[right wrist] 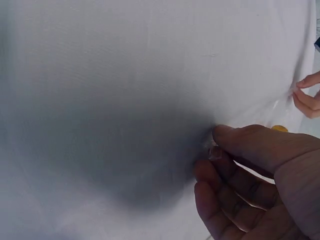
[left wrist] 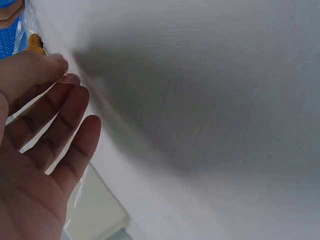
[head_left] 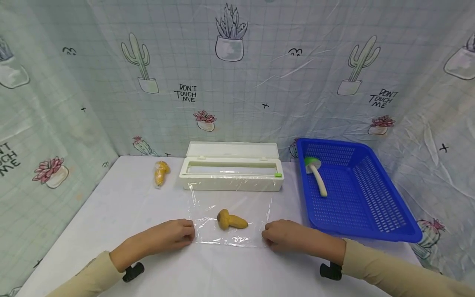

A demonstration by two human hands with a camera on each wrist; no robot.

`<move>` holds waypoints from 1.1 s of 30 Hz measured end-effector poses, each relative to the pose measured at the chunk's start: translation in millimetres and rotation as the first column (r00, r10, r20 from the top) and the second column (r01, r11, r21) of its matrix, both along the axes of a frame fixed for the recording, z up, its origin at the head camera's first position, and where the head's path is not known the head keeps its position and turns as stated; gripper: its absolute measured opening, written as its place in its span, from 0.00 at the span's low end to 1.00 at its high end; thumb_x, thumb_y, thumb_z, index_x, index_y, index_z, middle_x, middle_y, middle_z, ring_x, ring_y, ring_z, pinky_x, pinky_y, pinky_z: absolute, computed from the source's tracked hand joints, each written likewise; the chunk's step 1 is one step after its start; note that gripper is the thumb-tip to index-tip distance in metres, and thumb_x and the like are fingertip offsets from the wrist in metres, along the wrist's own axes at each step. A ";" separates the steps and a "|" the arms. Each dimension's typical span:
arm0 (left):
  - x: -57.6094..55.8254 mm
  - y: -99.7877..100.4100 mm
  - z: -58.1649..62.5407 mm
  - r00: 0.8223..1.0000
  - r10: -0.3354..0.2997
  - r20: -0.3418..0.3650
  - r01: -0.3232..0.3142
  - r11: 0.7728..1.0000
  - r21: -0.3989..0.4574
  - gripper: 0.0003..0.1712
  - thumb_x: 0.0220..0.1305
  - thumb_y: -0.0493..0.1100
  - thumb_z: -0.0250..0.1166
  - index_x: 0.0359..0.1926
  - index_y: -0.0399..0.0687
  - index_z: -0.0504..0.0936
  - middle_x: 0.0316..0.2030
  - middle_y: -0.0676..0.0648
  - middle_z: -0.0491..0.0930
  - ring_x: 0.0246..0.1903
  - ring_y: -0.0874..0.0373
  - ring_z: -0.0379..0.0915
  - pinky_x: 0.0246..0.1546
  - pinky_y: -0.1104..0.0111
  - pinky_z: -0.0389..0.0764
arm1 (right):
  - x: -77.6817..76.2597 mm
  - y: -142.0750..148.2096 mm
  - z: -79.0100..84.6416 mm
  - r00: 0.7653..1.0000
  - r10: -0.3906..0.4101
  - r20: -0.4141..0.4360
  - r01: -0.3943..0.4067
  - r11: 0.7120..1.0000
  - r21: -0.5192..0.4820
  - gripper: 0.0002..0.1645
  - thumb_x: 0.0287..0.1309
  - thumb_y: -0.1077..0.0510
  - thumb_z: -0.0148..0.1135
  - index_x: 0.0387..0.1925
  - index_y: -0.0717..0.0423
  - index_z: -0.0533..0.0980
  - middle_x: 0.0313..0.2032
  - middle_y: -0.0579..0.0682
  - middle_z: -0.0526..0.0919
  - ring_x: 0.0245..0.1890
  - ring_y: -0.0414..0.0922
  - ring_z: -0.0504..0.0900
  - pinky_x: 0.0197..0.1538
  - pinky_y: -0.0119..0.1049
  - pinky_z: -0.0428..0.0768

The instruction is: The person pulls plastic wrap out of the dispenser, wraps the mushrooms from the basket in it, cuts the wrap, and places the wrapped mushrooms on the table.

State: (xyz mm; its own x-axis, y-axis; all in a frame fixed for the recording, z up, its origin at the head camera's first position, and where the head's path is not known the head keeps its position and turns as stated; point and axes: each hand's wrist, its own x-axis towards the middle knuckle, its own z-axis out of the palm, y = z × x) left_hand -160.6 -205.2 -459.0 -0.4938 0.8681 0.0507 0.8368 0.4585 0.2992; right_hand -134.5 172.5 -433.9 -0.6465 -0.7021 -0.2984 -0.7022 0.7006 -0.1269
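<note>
1. Film [head_left: 208, 237] stretched out in front of white box [head_left: 231, 184]; L hand [head_left: 172, 236] pinched its near L corner betw. thumb & fingers.
2. R hand [head_left: 282, 235]: grip pinching near R corner.
3. Yellow mushroom [head_left: 224, 220] lay mid-film, betw. hands.
4. Wrapped mushroom [head_left: 161, 174] sat back L on worktop [head_left: 208, 274]; blue basket [head_left: 398, 196], R, held green-capped mushroom [head_left: 319, 180].

yellow mushroom [right wrist: 279, 128], seemingly: mostly hidden, right-wrist view | blue basket [left wrist: 7, 44]: cut off, left-wrist view
</note>
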 end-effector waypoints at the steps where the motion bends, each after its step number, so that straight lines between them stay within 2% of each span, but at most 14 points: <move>1: 0.9 0.3 2.3 1.000 0.016 0.001 -0.016 1.000 0.002 0.08 0.63 0.34 0.70 0.34 0.52 0.82 0.33 0.60 0.75 0.34 0.70 0.71 0.36 0.76 0.79 | 0.5 0.3 0.8 1.000 0.000 -0.005 0.000 1.000 -0.004 0.08 0.58 0.60 0.71 0.28 0.49 0.79 0.24 0.39 0.73 0.24 0.34 0.68 0.29 0.28 0.74; 5: 3.5 0.6 17.4 0.993 0.115 0.017 -0.116 0.993 0.025 0.07 0.63 0.34 0.70 0.35 0.51 0.83 0.34 0.61 0.78 0.34 0.69 0.73 0.35 0.74 0.81 | 0.6 2.6 14.3 0.999 -0.042 0.015 0.043 0.998 -0.041 0.08 0.59 0.61 0.71 0.28 0.48 0.79 0.24 0.38 0.72 0.24 0.34 0.68 0.30 0.28 0.74; 8: 1.1 -0.3 26.7 0.985 0.171 0.014 -0.171 0.983 0.067 0.06 0.64 0.35 0.70 0.36 0.52 0.83 0.35 0.62 0.78 0.34 0.68 0.74 0.35 0.73 0.80 | -3.3 6.8 28.9 0.998 -0.062 0.004 0.062 0.993 -0.103 0.09 0.59 0.62 0.70 0.29 0.48 0.78 0.24 0.37 0.71 0.24 0.35 0.68 0.30 0.28 0.73; 12: -5.7 0.6 32.9 0.969 0.248 0.018 -0.247 0.955 0.161 0.05 0.65 0.35 0.70 0.37 0.51 0.83 0.36 0.62 0.79 0.34 0.65 0.75 0.33 0.72 0.80 | -13.6 13.1 43.3 0.993 -0.090 -0.079 0.077 0.985 -0.157 0.09 0.60 0.63 0.70 0.30 0.49 0.78 0.27 0.40 0.74 0.26 0.36 0.70 0.30 0.29 0.74; 15: -13.2 5.1 34.6 0.940 0.333 0.075 -0.341 0.909 0.239 0.05 0.65 0.34 0.70 0.37 0.49 0.84 0.35 0.60 0.79 0.33 0.65 0.75 0.31 0.72 0.80 | -22.8 14.8 51.0 0.977 -0.146 -0.153 0.120 0.979 -0.163 0.08 0.60 0.63 0.71 0.31 0.50 0.78 0.29 0.43 0.75 0.27 0.37 0.72 0.30 0.29 0.75; 17: -21.1 10.5 33.9 0.911 0.391 0.127 -0.412 0.863 0.293 0.04 0.65 0.33 0.70 0.37 0.47 0.84 0.34 0.58 0.80 0.32 0.65 0.75 0.31 0.72 0.80 | -29.9 14.4 53.9 0.960 -0.189 -0.209 0.158 0.975 -0.156 0.08 0.61 0.62 0.70 0.30 0.50 0.78 0.28 0.43 0.75 0.27 0.38 0.73 0.28 0.30 0.75; 20: -37.7 19.9 29.1 0.866 0.460 0.195 -0.500 0.791 0.354 0.02 0.66 0.33 0.69 0.38 0.42 0.84 0.33 0.53 0.82 0.30 0.64 0.77 0.29 0.73 0.80 | -42.7 10.6 53.4 0.920 -0.252 -0.300 0.224 0.967 -0.125 0.07 0.63 0.62 0.69 0.31 0.52 0.78 0.27 0.45 0.77 0.25 0.40 0.75 0.24 0.32 0.75; 22: -49.3 25.4 23.7 0.840 0.504 0.200 -0.541 0.753 0.373 0.02 0.65 0.33 0.69 0.37 0.39 0.84 0.32 0.50 0.83 0.29 0.62 0.78 0.29 0.72 0.81 | -51.8 6.2 50.1 0.895 -0.289 -0.341 0.271 0.957 -0.100 0.05 0.63 0.62 0.68 0.35 0.55 0.77 0.28 0.48 0.80 0.25 0.44 0.78 0.22 0.35 0.77; 24: -59.4 28.6 16.6 0.816 0.547 0.187 -0.575 0.735 0.360 0.02 0.64 0.33 0.69 0.36 0.40 0.83 0.31 0.49 0.84 0.29 0.61 0.77 0.27 0.72 0.80 | -59.9 -0.1 45.8 0.876 -0.318 -0.363 0.313 0.947 -0.074 0.07 0.63 0.63 0.67 0.41 0.58 0.77 0.31 0.53 0.83 0.26 0.49 0.81 0.23 0.40 0.80; 26: -67.3 30.4 8.9 0.797 0.582 0.162 -0.601 0.734 0.316 0.04 0.62 0.32 0.69 0.35 0.41 0.82 0.29 0.49 0.83 0.28 0.60 0.77 0.28 0.71 0.78 | -66.1 -6.6 39.9 0.864 -0.348 -0.364 0.355 0.933 -0.049 0.10 0.63 0.65 0.66 0.44 0.59 0.75 0.32 0.56 0.84 0.27 0.53 0.83 0.24 0.45 0.82; 28: -72.5 31.6 2.2 0.788 0.597 0.149 -0.614 0.750 0.245 0.05 0.61 0.31 0.69 0.33 0.44 0.81 0.27 0.51 0.82 0.28 0.60 0.75 0.28 0.69 0.77 | -69.7 -13.0 33.8 0.852 -0.390 -0.351 0.405 0.914 -0.032 0.08 0.62 0.66 0.65 0.41 0.59 0.75 0.31 0.57 0.84 0.28 0.55 0.83 0.26 0.49 0.83; 31: -76.9 33.5 -4.8 0.796 0.585 0.154 -0.603 0.787 0.129 0.06 0.61 0.32 0.69 0.31 0.45 0.81 0.25 0.53 0.78 0.26 0.60 0.72 0.26 0.68 0.74 | -70.9 -20.6 24.3 0.838 -0.440 -0.323 0.466 0.885 0.006 0.05 0.63 0.67 0.64 0.33 0.57 0.76 0.29 0.55 0.82 0.29 0.54 0.84 0.29 0.51 0.85; 33: -77.8 35.6 -5.9 0.802 0.573 0.170 -0.591 0.802 0.086 0.06 0.60 0.32 0.69 0.30 0.45 0.82 0.23 0.54 0.76 0.25 0.60 0.70 0.25 0.68 0.73 | -70.1 -24.4 19.1 0.837 -0.456 -0.301 0.487 0.873 0.032 0.06 0.65 0.66 0.62 0.31 0.57 0.77 0.28 0.55 0.82 0.30 0.54 0.84 0.31 0.51 0.85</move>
State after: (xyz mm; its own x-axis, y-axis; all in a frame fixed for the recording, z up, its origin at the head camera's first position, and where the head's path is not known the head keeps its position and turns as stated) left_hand -238.4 -169.6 -464.9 -0.9135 0.4047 0.0404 0.3739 0.7965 0.4751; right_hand -204.6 148.1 -414.8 -0.9575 -0.2659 -0.1121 -0.2781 0.9539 0.1129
